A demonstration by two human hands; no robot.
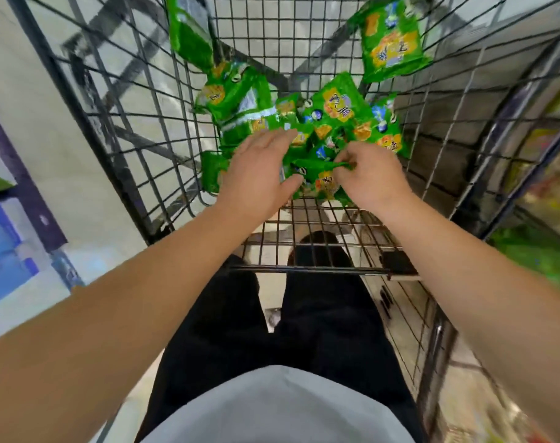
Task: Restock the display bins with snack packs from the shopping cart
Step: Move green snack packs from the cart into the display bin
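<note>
Fingers (344, 166) of right hand (366, 179) around snack pack (317, 167)

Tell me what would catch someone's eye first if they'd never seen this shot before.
The bright green snack packs heaped in the bottom of the black wire shopping cart stand out first, with two more propped against its far wall. Next come the two bare hands reaching into the pile: the left hand spread flat over the packs, the right hand pinching the edge of one pack.
</note>
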